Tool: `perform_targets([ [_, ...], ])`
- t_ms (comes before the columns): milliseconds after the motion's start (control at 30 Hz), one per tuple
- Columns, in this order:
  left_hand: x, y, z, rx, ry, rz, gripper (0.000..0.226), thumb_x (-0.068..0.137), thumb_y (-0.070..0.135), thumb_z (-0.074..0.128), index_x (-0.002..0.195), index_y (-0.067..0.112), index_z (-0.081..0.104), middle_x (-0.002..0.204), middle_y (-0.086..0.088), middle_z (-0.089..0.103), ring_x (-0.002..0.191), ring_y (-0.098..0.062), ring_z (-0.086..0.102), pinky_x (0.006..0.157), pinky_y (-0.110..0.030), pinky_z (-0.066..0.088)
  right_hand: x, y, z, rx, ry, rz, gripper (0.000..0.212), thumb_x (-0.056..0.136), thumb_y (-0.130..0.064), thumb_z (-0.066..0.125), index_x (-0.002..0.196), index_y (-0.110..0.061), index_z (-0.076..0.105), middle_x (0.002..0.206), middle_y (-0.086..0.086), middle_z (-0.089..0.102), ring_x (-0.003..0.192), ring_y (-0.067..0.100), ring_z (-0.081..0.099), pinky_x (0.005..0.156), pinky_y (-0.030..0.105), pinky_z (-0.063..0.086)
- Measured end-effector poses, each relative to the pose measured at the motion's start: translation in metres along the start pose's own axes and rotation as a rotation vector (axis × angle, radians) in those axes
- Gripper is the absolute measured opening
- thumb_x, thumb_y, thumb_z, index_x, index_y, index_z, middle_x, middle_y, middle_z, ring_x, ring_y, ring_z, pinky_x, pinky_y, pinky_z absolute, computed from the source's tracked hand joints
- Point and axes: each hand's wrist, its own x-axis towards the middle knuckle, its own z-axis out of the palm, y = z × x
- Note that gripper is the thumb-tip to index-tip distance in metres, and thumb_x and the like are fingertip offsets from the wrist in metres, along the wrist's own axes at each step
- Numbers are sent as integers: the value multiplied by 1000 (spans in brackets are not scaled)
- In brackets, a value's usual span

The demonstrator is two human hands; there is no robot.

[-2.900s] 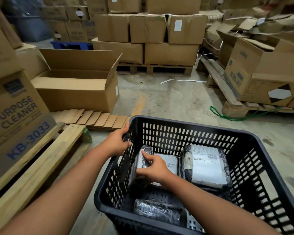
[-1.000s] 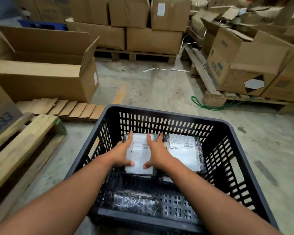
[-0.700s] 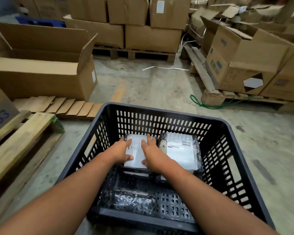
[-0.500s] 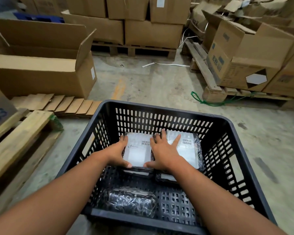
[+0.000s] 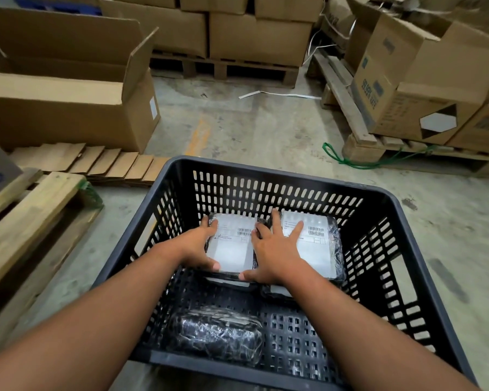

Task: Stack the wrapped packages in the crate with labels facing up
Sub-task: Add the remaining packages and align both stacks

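Observation:
A black slotted plastic crate stands on the floor in front of me. At its far side two wrapped packages lie flat, side by side, white labels up: the left package and the right package. Edges of further packages show beneath them. My left hand grips the left package's left edge, thumb at its near corner. Lying flat with fingers spread, my right hand reaches onto the right package while its thumb touches the left package's near edge. A third package in black wrap, no label showing, lies at the crate's near left.
A wooden pallet sits to the left with flattened cardboard behind it. An open cardboard box is at far left. Stacked boxes on a pallet stand to the right, with a green strap on the concrete floor.
The left package, earlier held upright by my right hand, now lies flat, label up. My left hand came off the crate rim onto it. My right fingers have spread over the right package.

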Motion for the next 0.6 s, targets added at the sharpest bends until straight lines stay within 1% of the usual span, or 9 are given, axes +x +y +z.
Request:
perform_targets([
  [167, -8, 7, 0, 23, 21, -10, 125, 76, 30, 86, 161, 19, -5, 167, -3, -19, 154, -28, 10, 124, -37, 16, -6, 1, -5, 64, 14, -31, 114, 73, -83, 59, 161, -17, 29, 171, 8, 18, 155, 42, -19, 103, 89, -7],
  [267, -16, 14, 1, 28, 57, 8, 123, 77, 27, 87, 162, 20, -2, 168, -8, -14, 154, -30, 10, 124, -36, 14, -15, 9, -11, 200, 34, -97, 98, 79, -74, 64, 158, -24, 36, 171, 8, 21, 156, 40, -19, 105, 86, -12],
  [333, -21, 17, 0, 38, 88, 29, 120, 76, 26, 88, 162, 22, 5, 169, -10, -9, 154, -31, 12, 123, -36, 14, -22, 16, -17, 320, 51, -114, 87, 85, -64, 67, 158, -26, 38, 171, 7, 22, 157, 35, -15, 110, 82, -11],
  [400, -27, 22, -3, 36, 108, 50, 113, 76, 26, 88, 162, 24, 15, 169, -10, -4, 153, -31, 16, 122, -36, 18, -31, 20, -24, 479, 80, -104, 79, 89, -55, 70, 156, -25, 42, 169, 5, 28, 159, 31, -5, 118, 75, -4],
  [433, -31, 24, -6, 26, 116, 70, 109, 76, 26, 88, 161, 25, 20, 169, -9, 1, 153, -30, 19, 122, -37, 20, -37, 21, -27, 567, 105, -103, 77, 89, -52, 71, 155, -24, 44, 167, 4, 34, 159, 29, 4, 122, 68, 4],
  [467, -36, 26, -10, 4, 120, 97, 103, 77, 26, 87, 160, 25, 25, 169, -8, 8, 152, -29, 23, 122, -37, 24, -43, 20, -30, 645, 136, -113, 74, 90, -49, 73, 154, -23, 47, 163, 3, 41, 158, 27, 17, 125, 58, 14],
  [533, -45, 29, -20, -62, 110, 151, 94, 78, 26, 86, 156, 24, 34, 165, -5, 26, 147, -25, 34, 119, -37, 32, -55, 16, -33, 743, 194, -151, 68, 88, -44, 77, 149, -23, 53, 155, -1, 52, 148, 20, 41, 120, 36, 31],
  [567, -51, 30, -25, -89, 97, 169, 92, 78, 26, 87, 155, 23, 37, 163, -3, 33, 144, -24, 39, 117, -38, 35, -61, 15, -35, 775, 206, -170, 65, 87, -43, 78, 145, -24, 57, 152, -3, 56, 143, 16, 48, 115, 31, 34],
  [600, -57, 29, -30, -110, 72, 174, 91, 77, 27, 88, 154, 21, 40, 160, -2, 38, 141, -22, 44, 115, -39, 39, -67, 14, -37, 808, 197, -190, 60, 85, -43, 80, 140, -27, 62, 148, -5, 60, 138, 15, 53, 113, 30, 38],
])
